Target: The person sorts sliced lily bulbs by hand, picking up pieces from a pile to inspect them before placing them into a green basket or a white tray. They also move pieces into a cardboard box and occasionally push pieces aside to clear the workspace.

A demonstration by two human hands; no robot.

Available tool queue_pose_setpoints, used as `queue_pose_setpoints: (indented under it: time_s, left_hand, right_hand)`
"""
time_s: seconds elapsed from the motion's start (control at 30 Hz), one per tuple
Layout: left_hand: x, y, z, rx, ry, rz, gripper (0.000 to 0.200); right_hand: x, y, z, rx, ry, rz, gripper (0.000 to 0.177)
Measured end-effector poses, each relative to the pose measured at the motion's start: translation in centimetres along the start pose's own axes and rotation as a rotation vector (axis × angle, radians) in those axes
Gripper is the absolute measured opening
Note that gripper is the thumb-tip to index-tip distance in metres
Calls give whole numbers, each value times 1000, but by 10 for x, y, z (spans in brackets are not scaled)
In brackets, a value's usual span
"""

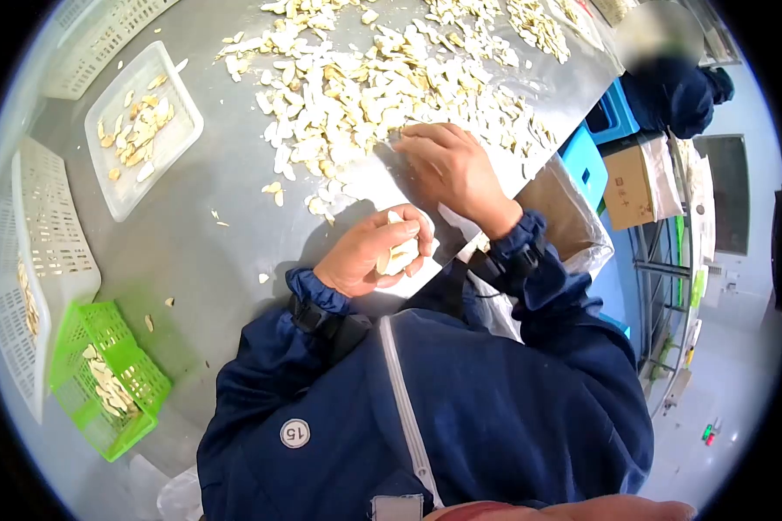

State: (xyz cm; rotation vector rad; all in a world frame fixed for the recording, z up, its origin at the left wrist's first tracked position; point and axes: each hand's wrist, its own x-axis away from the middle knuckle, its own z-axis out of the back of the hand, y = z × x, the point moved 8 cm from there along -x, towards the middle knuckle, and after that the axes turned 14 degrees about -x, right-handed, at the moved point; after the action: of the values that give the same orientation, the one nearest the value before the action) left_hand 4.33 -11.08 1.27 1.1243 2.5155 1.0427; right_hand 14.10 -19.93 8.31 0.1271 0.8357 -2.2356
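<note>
A big heap of pale, flat slices (365, 87) is spread over the grey metal table (208, 226). My right hand (452, 169) rests palm down on the near edge of the heap, its fingertips touching slices. Closer to my body, my left hand (369, 252) is curled around a small stack of slices (401, 252). Both arms wear dark blue sleeves.
A white tray (143, 122) with some slices lies at the left. White perforated baskets (52, 226) and a green basket (104, 382) holding slices stand at the table's left end. Blue crates (586, 161), a cardboard box (630, 182) and another person in blue (678, 91) are at the right.
</note>
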Motion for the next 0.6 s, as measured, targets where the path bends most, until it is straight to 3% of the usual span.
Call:
queue_pose_setpoints:
  time_s: [0.17, 0.27, 0.43, 0.6]
  left_hand:
    - [2, -5, 4, 2, 0, 42, 23]
    - [2, -4, 6, 4, 16, 19, 20]
    - [0, -3, 4, 0, 42, 1, 20]
    - [1, -5, 3, -22, 37, 42, 22]
  right_hand:
    - [-55, 5, -19, 178, 123, 126, 32]
    - [-56, 14, -31, 142, -64, 38, 30]
    - [-40, 21, 4, 258, 99, 8, 21]
    - [-76, -10, -27, -5, -32, 89, 26]
